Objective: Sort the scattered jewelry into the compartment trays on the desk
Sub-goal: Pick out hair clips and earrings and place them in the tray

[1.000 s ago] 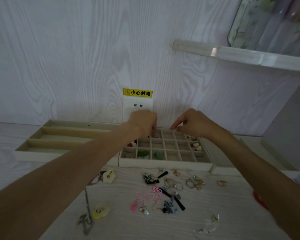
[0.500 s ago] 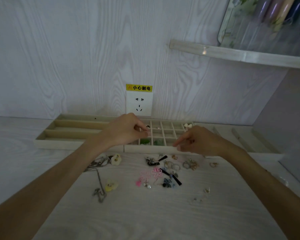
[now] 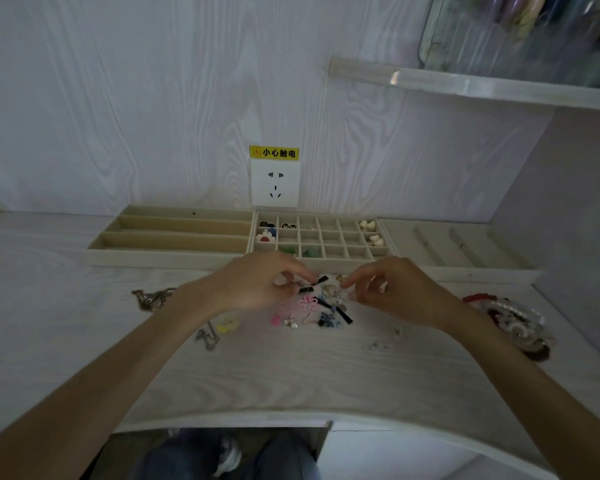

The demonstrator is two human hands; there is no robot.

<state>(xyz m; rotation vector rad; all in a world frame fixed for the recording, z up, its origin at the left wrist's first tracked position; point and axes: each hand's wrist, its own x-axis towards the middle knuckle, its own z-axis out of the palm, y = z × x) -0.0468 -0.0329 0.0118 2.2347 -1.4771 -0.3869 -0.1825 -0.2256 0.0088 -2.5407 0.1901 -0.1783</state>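
I sit at a pale wood-grain desk (image 3: 291,375) against a wall of the same white grain. At the far left of the surface a tangled chain (image 3: 151,297) lies by my forearm. Behind it sits the long-slot tray (image 3: 174,233), its channels bare. My left hand (image 3: 257,287) hovers over the scattered jewelry (image 3: 312,310), fingers curled and pinching a small black-and-metal piece (image 3: 309,284) at the near edge of the pile. A yellow flower charm (image 3: 227,323) lies just beside my left wrist. Straight ahead, the grid tray (image 3: 321,239) holds a few pieces in its left cells, green ones in its front row and cream hearts at its right end. Above it a white wall socket (image 3: 275,183) carries a yellow warning label. My right hand (image 3: 392,292) is over the pile's right side, fingers curled; whether it grips anything I cannot tell. Further right are a ridged tray (image 3: 465,247), a heap of beaded bracelets (image 3: 513,323), and a shelf (image 3: 465,84) overhead.
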